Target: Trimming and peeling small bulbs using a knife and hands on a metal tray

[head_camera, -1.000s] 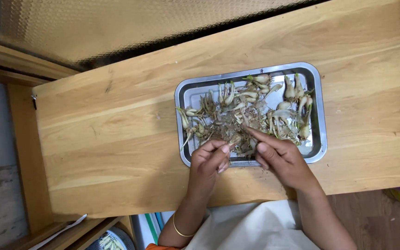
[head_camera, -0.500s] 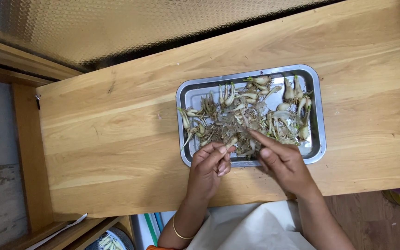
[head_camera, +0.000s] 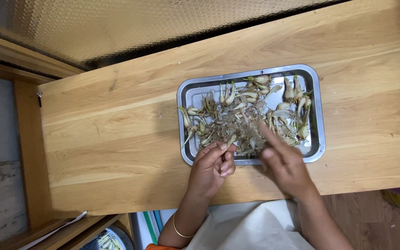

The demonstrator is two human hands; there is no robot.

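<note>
2 hands work at the near edge of a rectangular metal tray (head_camera: 319, 111) that lies on a light wooden surface (head_camera: 116, 134). The tray holds a loose heap of small sprouted bulbs (head_camera: 237, 99), pale with greenish shoots and thin roots, mixed with dry papery skins; most lie in the middle and toward the right end, while the far-left corner of the tray is bare metal.

The left hand (head_camera: 211, 169) sits at the tray's near-left rim with its fingers curled narrow, pinching 1 small bulb (head_camera: 231, 139) between thumb and fingertips, just above the rim. A thin gold bangle (head_camera: 178, 230) circles that wrist.

The right hand (head_camera: 283, 164) is blurred; it lies over the tray's near rim with the index finger stretched out into the heap, touching the skins near the middle. Its other fingers look loosely bent, and the pictures do not show whether it holds anything.

A white cloth (head_camera: 251, 227) covers the person's lap below the surface's edge. At the lower left, beneath the surface, a small basket (head_camera: 105, 240) with more pale bulbs shows partly. A patterned metal sheet (head_camera: 140, 23) runs along the far side.
</note>
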